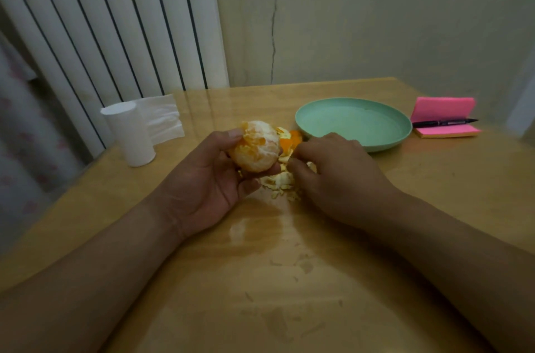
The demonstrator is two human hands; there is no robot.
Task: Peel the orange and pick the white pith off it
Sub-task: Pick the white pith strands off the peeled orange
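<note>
The person's left hand (208,176) is gripping the round, mostly peeled orange (256,147) just above the glossy wooden table (260,266), thumb pressing on top and fingers curling underneath. The right hand (333,170) is resting just beside the fruit, its fingers bending down into the heap of torn orange-and-white peel scraps (282,182) on the table; whether they are pinching anything cannot be told. A round pale green plate (353,121) is sitting behind that hand. A white tissue roll (130,132) is standing at the left, and a black pen (444,122) is lying on a pink sticky-note pad (443,109) at the right.
</note>
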